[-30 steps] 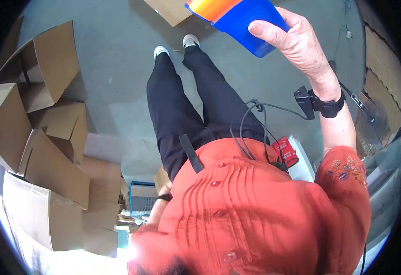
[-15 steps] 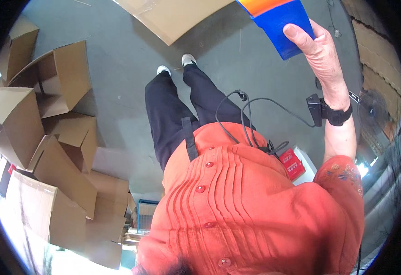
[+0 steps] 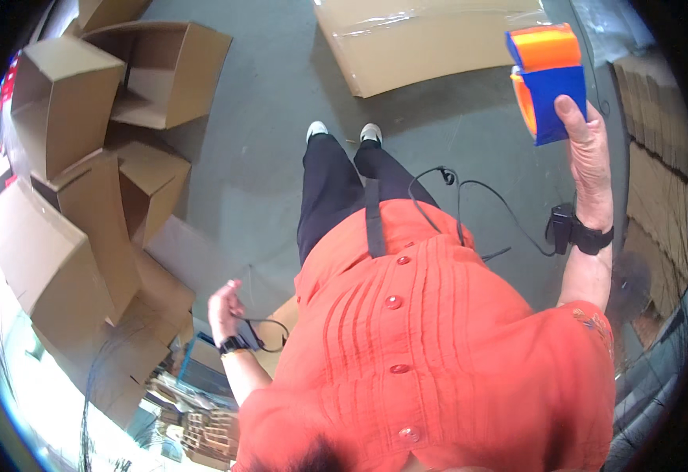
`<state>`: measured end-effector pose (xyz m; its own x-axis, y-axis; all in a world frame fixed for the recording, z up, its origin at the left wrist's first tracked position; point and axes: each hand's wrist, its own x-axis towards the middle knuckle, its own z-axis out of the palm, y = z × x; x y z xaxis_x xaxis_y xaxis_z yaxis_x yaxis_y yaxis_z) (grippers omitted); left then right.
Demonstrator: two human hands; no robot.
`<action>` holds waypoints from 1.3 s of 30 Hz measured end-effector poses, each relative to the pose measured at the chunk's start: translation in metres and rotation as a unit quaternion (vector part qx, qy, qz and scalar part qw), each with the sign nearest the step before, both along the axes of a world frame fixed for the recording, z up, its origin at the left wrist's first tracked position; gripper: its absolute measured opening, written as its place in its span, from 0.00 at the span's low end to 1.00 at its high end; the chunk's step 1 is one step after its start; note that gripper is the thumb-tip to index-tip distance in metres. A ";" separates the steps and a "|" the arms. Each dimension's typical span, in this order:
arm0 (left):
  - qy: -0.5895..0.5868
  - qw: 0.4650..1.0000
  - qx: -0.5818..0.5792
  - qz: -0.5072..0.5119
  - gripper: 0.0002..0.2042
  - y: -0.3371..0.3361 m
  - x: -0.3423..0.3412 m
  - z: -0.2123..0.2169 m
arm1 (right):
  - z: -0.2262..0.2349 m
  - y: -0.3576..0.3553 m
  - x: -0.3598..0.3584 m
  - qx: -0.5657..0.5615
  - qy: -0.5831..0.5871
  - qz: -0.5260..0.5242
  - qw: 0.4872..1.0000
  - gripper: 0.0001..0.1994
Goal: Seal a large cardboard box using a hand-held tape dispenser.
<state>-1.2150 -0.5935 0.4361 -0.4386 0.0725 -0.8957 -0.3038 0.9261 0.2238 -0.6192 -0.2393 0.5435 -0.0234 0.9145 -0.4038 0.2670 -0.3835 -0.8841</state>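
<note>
My right hand (image 3: pixel 589 149) is raised at the upper right. It is closed on a blue-and-orange folded piece (image 3: pixel 556 106), with the thumb flat on the blue face. The piece has a rounded orange upper part and a curved orange inner side; its exact kind does not show. Low on the left, beside my hip, my left hand (image 3: pixel 224 308) hangs with fingers loosely bent and apart. Nothing shows in it. Each wrist wears a black strap, and the right one carries a small black box (image 3: pixel 562 228) with a cable (image 3: pixel 509 211).
Several open cardboard boxes (image 3: pixel 76 110) are piled along the left. A large taped carton (image 3: pixel 430 55) stands on the grey floor (image 3: pixel 257 71) ahead of my feet. Stacked flat cardboard (image 3: pixel 658 189) lines the right side, near a blurred fan (image 3: pixel 631 279).
My view has shifted, and the large carton now shows more fully. The right hand still holds the blue-and-orange piece, seen more from its side. My left hand has come into view.
</note>
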 end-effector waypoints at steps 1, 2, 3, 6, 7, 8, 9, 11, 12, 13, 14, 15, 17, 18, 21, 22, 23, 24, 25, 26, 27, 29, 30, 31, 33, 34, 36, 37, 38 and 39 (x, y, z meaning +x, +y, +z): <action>0.008 0.998 0.065 -0.014 0.14 0.012 -0.015 0.014 | 0.019 0.003 -0.006 0.004 -0.005 0.007 1.000 0.26; 0.029 0.990 0.138 0.011 0.14 0.032 -0.020 0.034 | 0.033 0.005 -0.017 0.000 0.018 0.008 1.000 0.26; 0.054 0.976 0.208 0.035 0.15 0.051 -0.026 0.061 | 0.042 0.004 -0.026 0.001 0.022 0.020 1.000 0.26; 0.082 0.890 0.448 0.030 0.15 0.090 -0.027 0.137 | 0.055 0.009 -0.043 0.017 0.029 0.039 0.999 0.26; 0.111 0.851 0.514 0.008 0.16 0.104 -0.021 0.153 | 0.056 0.013 -0.045 0.022 0.031 0.053 0.998 0.26; 0.102 0.814 0.572 0.008 0.17 0.118 -0.014 0.169 | 0.059 0.015 -0.045 0.031 0.035 0.072 0.996 0.27; 0.091 0.774 0.626 0.002 0.17 0.129 -0.012 0.190 | 0.065 0.014 -0.048 0.038 0.040 0.085 0.995 0.29; 0.059 0.745 0.665 0.010 0.16 0.146 -0.018 0.238 | 0.079 0.024 -0.065 0.046 0.051 0.116 0.991 0.29; 0.047 0.724 0.688 0.022 0.15 0.154 -0.023 0.254 | 0.080 0.026 -0.074 0.062 0.061 0.104 0.991 0.29; 0.032 0.702 0.710 0.035 0.14 0.159 -0.024 0.268 | 0.083 0.026 -0.079 0.078 0.067 0.092 0.990 0.29; 0.010 0.684 0.729 0.027 0.13 0.158 -0.022 0.269 | 0.071 0.029 -0.077 0.081 0.098 0.090 0.988 0.27; 0.014 0.679 0.734 -0.004 0.13 0.161 -0.012 0.267 | 0.055 0.033 -0.076 0.090 0.097 0.087 0.987 0.27; 0.010 0.690 0.723 -0.040 0.14 0.189 -0.002 0.259 | 0.034 0.044 -0.081 0.090 0.138 0.040 0.986 0.25; 0.005 0.685 0.727 -0.048 0.14 0.203 0.008 0.255 | 0.016 0.050 -0.082 0.103 0.122 0.029 0.987 0.24; -0.002 0.699 0.708 -0.098 0.15 0.236 0.033 0.234 | -0.068 0.069 -0.082 0.132 0.092 0.020 0.987 0.24; -0.006 0.722 0.686 -0.094 0.15 0.245 0.041 0.227 | -0.094 0.075 -0.078 0.132 0.041 0.016 0.990 0.23; -0.005 0.742 0.664 -0.093 0.15 0.257 0.046 0.220 | -0.124 0.088 -0.079 0.132 -0.005 0.012 0.991 0.23; -0.008 0.750 0.655 -0.091 0.15 0.270 0.052 0.211 | -0.155 0.097 -0.078 0.159 -0.041 0.020 0.986 0.23; -0.009 0.751 0.654 -0.092 0.15 0.278 0.058 0.203 | -0.186 0.104 -0.078 0.183 -0.076 0.031 0.980 0.23; -0.014 0.768 0.630 -0.112 0.15 0.286 0.061 0.194 | -0.222 0.113 -0.069 0.212 -0.171 0.090 0.958 0.23; -0.018 0.788 0.601 -0.132 0.15 0.290 0.065 0.187 | -0.255 0.120 -0.064 0.317 -0.281 0.153 0.893 0.23; -0.023 0.821 0.558 -0.122 0.14 0.294 0.070 0.171 | -0.291 0.132 -0.081 0.354 -0.283 0.215 0.865 0.22; -0.023 0.831 0.545 -0.111 0.14 0.294 0.069 0.159 | -0.308 0.143 -0.087 0.348 -0.278 0.220 0.868 0.22; -0.023 0.843 0.528 -0.097 0.14 0.289 0.071 0.149 | -0.323 0.151 -0.088 0.345 -0.299 0.287 0.842 0.21; -0.013 0.863 0.501 -0.064 0.13 0.286 0.080 0.139 | -0.354 0.171 -0.092 0.340 -0.310 0.363 0.810 0.21; -0.010 0.869 0.492 -0.057 0.13 0.285 0.078 0.134 | -0.371 0.177 -0.098 0.330 -0.310 0.383 0.805 0.20; -0.005 0.877 0.478 -0.046 0.13 0.285 0.071 0.126 | -0.400 0.184 -0.109 0.315 -0.339 0.406 0.788 0.20; -0.002 0.880 0.473 -0.039 0.13 0.282 0.072 0.122 | -0.414 0.185 -0.109 0.312 -0.335 0.414 0.787 0.20; 0.001 0.883 0.468 -0.033 0.12 0.280 0.073 0.116 | -0.427 0.186 -0.107 0.317 -0.330 0.419 0.785 0.20; 0.002 0.886 0.463 -0.027 0.12 0.277 0.072 0.110 | -0.439 0.188 -0.105 0.322 -0.325 0.423 0.782 0.20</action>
